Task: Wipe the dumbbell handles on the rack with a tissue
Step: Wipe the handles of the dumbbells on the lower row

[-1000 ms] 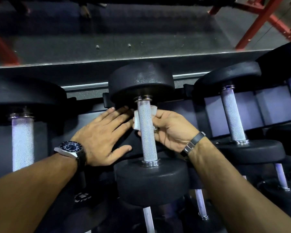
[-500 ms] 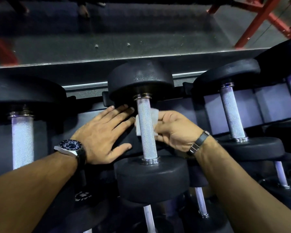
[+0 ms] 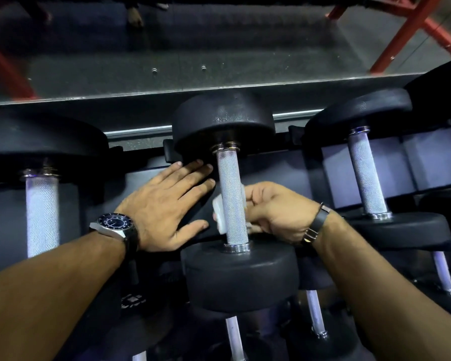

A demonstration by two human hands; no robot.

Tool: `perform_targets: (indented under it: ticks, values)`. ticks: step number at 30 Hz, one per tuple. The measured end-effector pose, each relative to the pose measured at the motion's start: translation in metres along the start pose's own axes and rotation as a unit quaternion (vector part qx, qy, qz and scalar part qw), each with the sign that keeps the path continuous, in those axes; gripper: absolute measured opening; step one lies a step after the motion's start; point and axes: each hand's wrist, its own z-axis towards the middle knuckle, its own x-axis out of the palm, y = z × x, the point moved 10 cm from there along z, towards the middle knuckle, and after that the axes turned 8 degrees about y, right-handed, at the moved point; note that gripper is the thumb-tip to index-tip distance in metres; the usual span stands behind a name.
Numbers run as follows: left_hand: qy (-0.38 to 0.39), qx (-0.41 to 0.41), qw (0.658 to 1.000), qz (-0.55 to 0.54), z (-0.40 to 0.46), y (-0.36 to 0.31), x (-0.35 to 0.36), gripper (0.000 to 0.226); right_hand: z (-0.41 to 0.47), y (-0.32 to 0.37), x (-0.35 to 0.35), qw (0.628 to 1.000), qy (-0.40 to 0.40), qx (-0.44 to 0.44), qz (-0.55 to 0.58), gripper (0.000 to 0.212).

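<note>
A black dumbbell with a knurled silver handle [image 3: 231,196] lies on the rack in the middle of the view. My right hand [image 3: 276,212] reaches behind the lower half of that handle and holds a white tissue [image 3: 219,216] wrapped around its back, showing on both sides. My left hand [image 3: 164,204], with a wristwatch, rests flat with fingers spread on the dark rack surface [image 3: 146,178] just left of the handle. Its fingertips lie under the far weight head [image 3: 223,121].
More dumbbells sit on the same rack: one handle at the left [image 3: 42,214], another at the right [image 3: 367,175]. Lower-tier handles [image 3: 314,312] show below. A mirror [image 3: 193,48] runs behind the rack, reflecting red frame bars [image 3: 406,29].
My right hand has slid the tissue down the handle, from near the far head to its lower half. My left hand has stayed flat on the rack.
</note>
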Motion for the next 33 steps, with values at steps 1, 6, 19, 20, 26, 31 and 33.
perform_targets:
  ticks: [1, 6, 19, 20, 26, 31, 33]
  values:
    - [0.003, -0.001, 1.0, 0.0, 0.0, 0.0, 0.001, 0.073, -0.003, -0.005, 0.004, 0.999, 0.023, 0.032, -0.024, 0.038]
    - [-0.005, -0.002, 1.0, 0.005, -0.001, 0.001, 0.001, 0.072, 0.004, 0.031, -0.021, 0.99, -0.094, -0.078, 0.066, 0.036]
    - [-0.026, -0.004, 1.0, -0.01, -0.003, 0.002, -0.001, 0.074, -0.045, 0.039, -0.011, 0.947, -0.094, 0.033, -0.306, 0.029]
    - [-0.032, -0.005, 0.999, -0.01, -0.003, 0.002, -0.002, 0.074, -0.051, 0.064, -0.008, 0.909, -0.112, 0.014, -0.402, 0.033]
    - [-0.045, 0.001, 0.999, -0.016, -0.002, 0.002, -0.002, 0.074, -0.055, 0.169, 0.087, 0.649, -0.128, -0.248, -0.707, 0.044]
    - [-0.06, 0.0, 0.998, 0.012, -0.002, 0.001, -0.006, 0.068, -0.017, 0.1, 0.102, 0.316, 0.127, -0.243, -0.908, 0.052]
    - [-0.053, -0.004, 0.998, 0.026, -0.002, 0.001, -0.005, 0.073, -0.009, 0.091, 0.095, 0.273, 0.125, -0.226, -0.927, 0.051]
